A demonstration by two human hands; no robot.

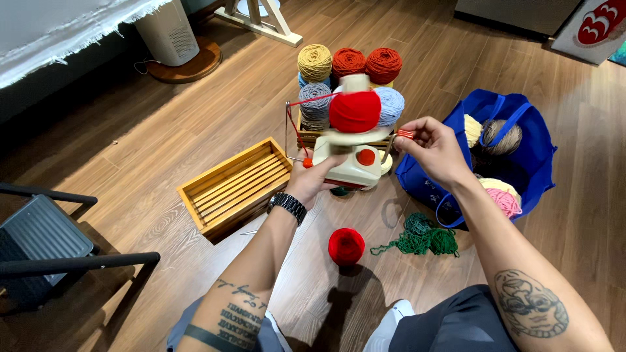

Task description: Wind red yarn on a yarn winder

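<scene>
Your left hand [313, 179] clasps the cream yarn winder [349, 156] base, your right hand [433, 146] pinches its red crank handle [405, 133], red yarn cake [355, 111] atop the winder, empty wooden crate [236, 186] left of it, red ball [346, 246] on the floor below it.

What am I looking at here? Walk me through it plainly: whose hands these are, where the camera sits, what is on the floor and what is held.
The single picture comes from a camera worn on a person's head, looking down at their own two bare hands. The left hand steadies a cream hand-cranked yarn winder, which carries a cake of red yarn on top. The right hand has its grip on the winder's red crank handle.

On the wooden floor lie a red yarn ball, a tangle of green yarn and an empty wooden crate. Behind the winder, another crate holds yarn cakes in mustard, rust, grey and pale blue. A blue bag on the right holds more yarn.
</scene>
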